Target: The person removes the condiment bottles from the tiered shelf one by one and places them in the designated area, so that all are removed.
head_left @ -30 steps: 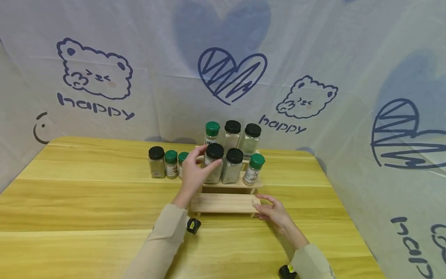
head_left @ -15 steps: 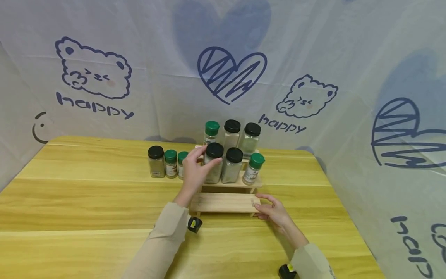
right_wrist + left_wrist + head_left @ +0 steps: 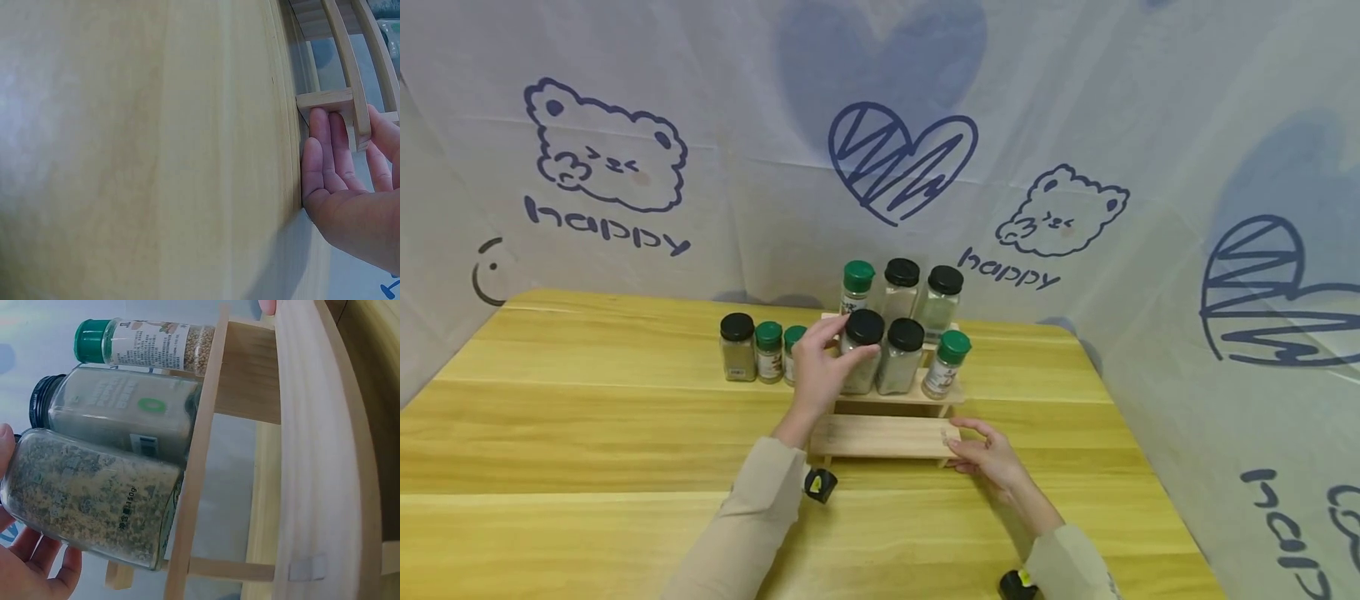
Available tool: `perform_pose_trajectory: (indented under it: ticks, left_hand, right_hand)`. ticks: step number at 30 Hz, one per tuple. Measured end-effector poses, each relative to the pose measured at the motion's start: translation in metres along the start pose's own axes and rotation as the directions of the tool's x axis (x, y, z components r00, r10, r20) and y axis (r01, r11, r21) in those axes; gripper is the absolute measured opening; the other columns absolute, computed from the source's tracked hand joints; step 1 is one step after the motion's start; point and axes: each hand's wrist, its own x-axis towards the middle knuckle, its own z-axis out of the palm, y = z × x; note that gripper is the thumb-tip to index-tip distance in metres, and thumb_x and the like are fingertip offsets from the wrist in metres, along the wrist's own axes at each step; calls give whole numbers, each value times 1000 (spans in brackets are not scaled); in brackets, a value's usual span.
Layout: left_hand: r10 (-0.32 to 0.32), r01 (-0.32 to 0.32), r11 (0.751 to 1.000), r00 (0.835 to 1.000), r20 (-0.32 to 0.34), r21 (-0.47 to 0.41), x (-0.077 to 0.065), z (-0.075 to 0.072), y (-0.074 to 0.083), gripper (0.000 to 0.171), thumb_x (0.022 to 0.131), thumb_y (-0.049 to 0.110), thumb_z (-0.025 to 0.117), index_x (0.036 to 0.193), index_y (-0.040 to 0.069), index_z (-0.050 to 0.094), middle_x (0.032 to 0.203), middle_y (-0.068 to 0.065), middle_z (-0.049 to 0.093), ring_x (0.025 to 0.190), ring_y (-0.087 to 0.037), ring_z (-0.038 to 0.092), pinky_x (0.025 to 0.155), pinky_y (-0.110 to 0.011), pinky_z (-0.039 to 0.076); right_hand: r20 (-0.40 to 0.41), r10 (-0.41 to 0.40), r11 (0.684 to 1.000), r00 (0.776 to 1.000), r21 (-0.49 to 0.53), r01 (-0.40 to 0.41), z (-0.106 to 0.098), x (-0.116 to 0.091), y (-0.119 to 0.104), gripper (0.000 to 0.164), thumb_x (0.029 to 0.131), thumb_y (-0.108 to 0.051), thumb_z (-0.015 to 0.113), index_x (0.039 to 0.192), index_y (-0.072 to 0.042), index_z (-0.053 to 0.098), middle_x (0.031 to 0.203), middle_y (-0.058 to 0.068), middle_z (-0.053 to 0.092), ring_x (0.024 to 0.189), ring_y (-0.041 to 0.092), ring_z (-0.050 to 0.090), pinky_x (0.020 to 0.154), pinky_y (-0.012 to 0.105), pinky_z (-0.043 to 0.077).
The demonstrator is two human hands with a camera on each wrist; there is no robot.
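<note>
On the middle step of a three-tier wooden spice rack (image 3: 880,436), my left hand (image 3: 812,371) holds a clear spice jar (image 3: 94,494) with a black lid, thumb across its front and fingers around its far side. The jar stands at the left end of that step, filled with speckled seasoning. Beside it are another black-lidded jar (image 3: 898,368) and a green-capped shaker (image 3: 942,377). My right hand (image 3: 996,462) grips the right end of the lowest step, its thumb on the board and fingers under it in the right wrist view. No jar stands on that lowest step.
A green-capped shaker (image 3: 857,287) and two black-lidded jars (image 3: 938,310) fill the top step. Left of the rack, a black-lidded jar (image 3: 738,354) and two green-capped shakers (image 3: 769,358) stand on the wooden table (image 3: 587,433). A printed cloth (image 3: 737,167) hangs behind.
</note>
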Motion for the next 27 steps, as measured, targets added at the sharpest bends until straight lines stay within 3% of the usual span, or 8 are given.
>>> perform_pose_trajectory:
  ticks: [5, 9, 16, 18, 23, 27]
  left_hand:
    - [45, -44, 999, 998, -34, 6, 1, -6, 0, 45, 64, 8, 80, 103, -7, 64, 99, -17, 62, 88, -27, 56, 72, -41, 49]
    - [33, -32, 999, 998, -54, 10, 1, -13, 4, 43, 63, 6, 80, 101, -7, 65, 98, -18, 63, 87, -27, 56, 70, -42, 47]
    - [12, -10, 1000, 997, -71, 25, -2, -31, 39, 39, 65, -4, 76, 100, -14, 62, 99, -24, 61, 88, -32, 54, 70, -40, 45]
    - [9, -7, 1000, 997, -78, 26, -2, -35, 38, 39, 65, -4, 75, 101, -14, 61, 100, -25, 60, 89, -31, 54, 70, -38, 46]
    - [16, -15, 1000, 996, -88, 12, 1, -41, 18, 41, 65, -1, 77, 103, -9, 63, 101, -21, 61, 90, -26, 54, 68, -22, 44]
    - [37, -35, 999, 995, -95, 18, 3, -46, 7, 41, 65, 3, 78, 103, -6, 65, 101, -16, 62, 91, -22, 54, 70, -19, 44]
  right_hand:
    - [0, -7, 1000, 1000, 2, 7, 0, -1, 2, 47, 86, -3, 58, 127, 9, 37, 83, 7, 67, 68, 16, 64, 60, 25, 52]
    - [6, -14, 1000, 1000, -4, 14, 0, -1, 4, 47, 86, -4, 58, 127, 9, 37, 82, 7, 67, 68, 16, 64, 61, 25, 52]
    - [2, -18, 1000, 1000, -7, 18, 0, 1, 6, 47, 86, -4, 58, 126, 8, 38, 83, 7, 67, 68, 16, 64, 60, 25, 52]
    - [0, -20, 1000, 1000, -8, 20, 0, 1, 6, 47, 86, -4, 58, 126, 8, 38, 84, 8, 67, 69, 16, 64, 61, 25, 52]
    - [-2, -24, 1000, 1000, -14, 24, -1, 1, 7, 47, 86, -4, 58, 126, 9, 38, 84, 8, 67, 69, 17, 64, 61, 25, 52]
    - [-5, -24, 1000, 1000, -19, 24, -1, 1, 7, 47, 86, -4, 58, 126, 9, 38, 84, 9, 67, 69, 17, 64, 61, 25, 52]
